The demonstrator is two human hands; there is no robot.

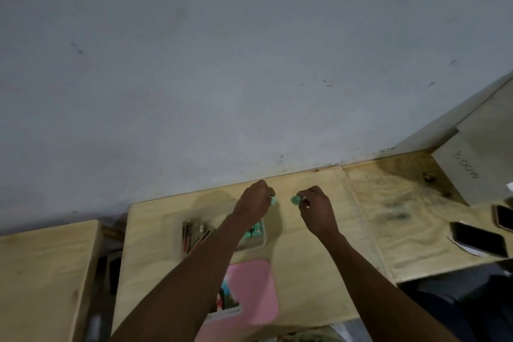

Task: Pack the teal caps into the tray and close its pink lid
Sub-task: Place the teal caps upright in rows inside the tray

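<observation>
A clear tray (263, 241) sits on the wooden table, partly hidden by my left forearm. Several teal caps (254, 230) lie in its right end; dark and red sticks (191, 233) fill its left end. My left hand (254, 203) hovers beyond the tray with its fingers closed on a teal cap (273, 200). Just to the right, my right hand (316, 209) pinches another teal cap (294, 199). The pink lid (252, 289) lies flat on the table, nearer to me than the tray, with a picture label on its left part.
A grey wall rises straight behind the table's far edge (291, 173). Two dark phones (478, 239) lie at the right, with a pale box (469, 169) beyond them. A second wooden table (47, 272) stands left, across a gap.
</observation>
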